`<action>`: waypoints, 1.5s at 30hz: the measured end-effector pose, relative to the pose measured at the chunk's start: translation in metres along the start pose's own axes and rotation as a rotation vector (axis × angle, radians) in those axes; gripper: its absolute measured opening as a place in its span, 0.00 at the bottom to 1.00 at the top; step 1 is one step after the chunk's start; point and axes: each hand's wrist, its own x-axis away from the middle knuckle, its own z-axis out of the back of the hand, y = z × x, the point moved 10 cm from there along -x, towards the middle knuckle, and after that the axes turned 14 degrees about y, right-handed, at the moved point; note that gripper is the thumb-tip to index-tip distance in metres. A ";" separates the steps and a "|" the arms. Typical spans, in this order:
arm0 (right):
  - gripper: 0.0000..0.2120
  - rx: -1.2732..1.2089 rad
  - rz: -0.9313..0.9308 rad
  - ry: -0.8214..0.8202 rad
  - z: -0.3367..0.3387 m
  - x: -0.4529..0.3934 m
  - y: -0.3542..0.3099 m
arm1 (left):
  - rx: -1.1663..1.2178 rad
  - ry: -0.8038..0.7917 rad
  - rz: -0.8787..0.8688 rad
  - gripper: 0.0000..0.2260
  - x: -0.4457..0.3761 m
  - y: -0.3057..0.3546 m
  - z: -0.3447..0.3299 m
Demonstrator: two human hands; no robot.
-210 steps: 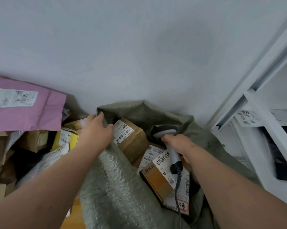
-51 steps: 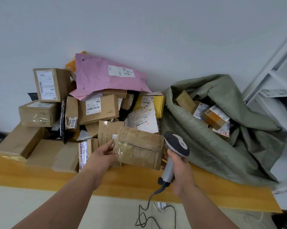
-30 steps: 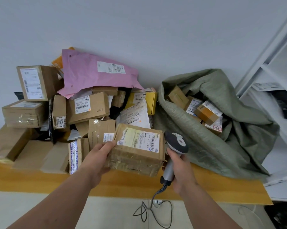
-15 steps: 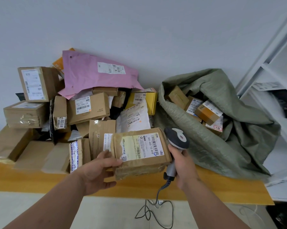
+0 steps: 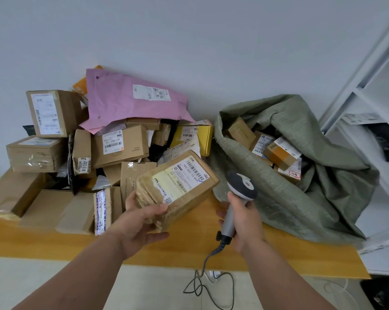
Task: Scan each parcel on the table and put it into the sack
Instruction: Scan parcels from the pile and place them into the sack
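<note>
The desk (image 5: pixel 184 245) carries the open green sack (image 5: pixel 301 175) right of both hands, while the left hand (image 5: pixel 139 220) has its fingers clamped on a taped brown parcel (image 5: pixel 177 186), label up, and the right hand (image 5: pixel 245 222) fingers wrap the scanner (image 5: pixel 238 198) just beside it.

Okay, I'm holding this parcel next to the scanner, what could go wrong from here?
The left hand grips the parcel by one end only, so it might slip. The scanner sits beside the label, not aimed at it, so the scan may miss. The sack mouth sags, so a toss could bounce out.
</note>
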 end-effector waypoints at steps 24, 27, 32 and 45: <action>0.13 0.013 0.046 -0.065 -0.007 0.012 -0.018 | -0.459 -0.180 0.056 0.42 0.025 -0.023 -0.011; 0.12 0.054 0.079 -0.058 -0.004 0.013 -0.020 | -0.493 -0.195 0.040 0.39 0.026 -0.024 -0.014; 0.10 0.099 0.132 -0.061 0.003 0.014 -0.030 | -0.496 -0.181 -0.007 0.38 0.028 -0.020 -0.018; 0.09 0.118 0.153 -0.218 0.015 0.042 -0.059 | -0.358 0.048 -0.152 0.33 0.015 0.001 -0.018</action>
